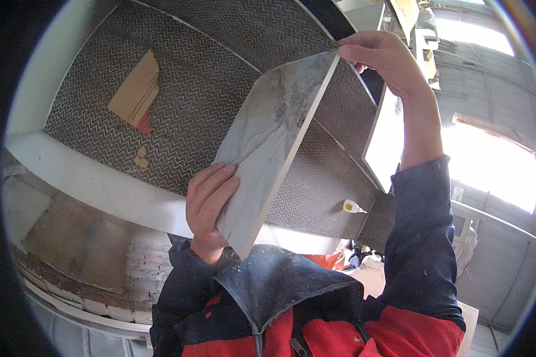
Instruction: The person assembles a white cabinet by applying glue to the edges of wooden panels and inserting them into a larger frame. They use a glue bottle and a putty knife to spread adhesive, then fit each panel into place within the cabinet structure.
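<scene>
Both hands hold up a flat panel (274,125) with a grey-and-white marble pattern and a pale cut edge, tilted in front of me. My left hand (211,199) is closed round its lower left side, fingers across the patterned face and thumb hidden. High on the right, my right hand (375,56) pinches the panel's upper corner, fingertips partly hidden. Behind the panel stretches a dark surface with a pale zigzag pattern (190,71). A small white squeeze bottle (351,206) with a yellow label lies on it, to the right of the panel.
A torn piece of brown cardboard (137,89) and small beige scraps (141,157) lie on the zigzag surface at left. A white border (101,172) runs along its near side. A bright white panel (384,140) stands below my right hand. Rough brickwork (101,262) shows lower left.
</scene>
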A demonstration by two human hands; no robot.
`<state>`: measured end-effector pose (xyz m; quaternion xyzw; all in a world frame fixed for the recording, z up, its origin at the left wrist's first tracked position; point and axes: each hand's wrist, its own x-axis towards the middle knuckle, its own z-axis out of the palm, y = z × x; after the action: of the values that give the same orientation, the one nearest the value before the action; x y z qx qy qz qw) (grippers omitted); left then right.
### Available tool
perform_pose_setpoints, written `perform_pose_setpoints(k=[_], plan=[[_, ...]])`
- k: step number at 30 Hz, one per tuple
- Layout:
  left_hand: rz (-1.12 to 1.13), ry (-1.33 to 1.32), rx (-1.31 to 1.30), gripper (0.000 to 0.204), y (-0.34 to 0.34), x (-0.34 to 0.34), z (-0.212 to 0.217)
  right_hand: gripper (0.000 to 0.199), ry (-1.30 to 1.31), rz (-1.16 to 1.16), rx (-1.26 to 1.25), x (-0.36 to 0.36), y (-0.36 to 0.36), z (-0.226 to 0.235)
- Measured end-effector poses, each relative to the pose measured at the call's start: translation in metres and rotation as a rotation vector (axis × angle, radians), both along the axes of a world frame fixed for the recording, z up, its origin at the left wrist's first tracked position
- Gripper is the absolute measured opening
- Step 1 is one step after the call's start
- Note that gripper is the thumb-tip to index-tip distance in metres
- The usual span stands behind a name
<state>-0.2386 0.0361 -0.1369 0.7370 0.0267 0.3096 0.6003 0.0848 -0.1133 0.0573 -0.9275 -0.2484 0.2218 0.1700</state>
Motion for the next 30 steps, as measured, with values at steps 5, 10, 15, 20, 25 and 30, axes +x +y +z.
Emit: perform_pose_setpoints(k=[5, 10, 15, 20, 25, 30], plan=[[0.015, 0.003, -0.005, 0.049, -0.003, 0.001, -0.001, 0.036, -0.040, 0.042, -0.031, -0.002, 0.003, 0.002], [0.037, 0.030, 0.029, 0.046, -0.006, 0.001, -0.003, 0.037, -0.006, 0.048, -0.010, 0.009, -0.004, -0.001], [0.029, 0.032, 0.003, 0.044, -0.004, 0.003, 0.003, 0.034, -0.048, 0.092, -0.050, 0.011, -0.006, 0.000], [0.049, 0.038, 0.046, 0.043, -0.005, 0.004, 0.001, 0.032, -0.022, 0.082, -0.025, 0.012, -0.005, -0.001], [0.008, 0.008, 0.009, 0.044, -0.002, 0.003, 0.001, 0.032, 0.036, 0.063, 0.032, 0.012, -0.007, -0.002], [0.009, -0.014, 0.073, 0.043, -0.002, 0.004, -0.002, 0.033, 0.064, -0.092, 0.105, -0.006, -0.001, -0.006]])
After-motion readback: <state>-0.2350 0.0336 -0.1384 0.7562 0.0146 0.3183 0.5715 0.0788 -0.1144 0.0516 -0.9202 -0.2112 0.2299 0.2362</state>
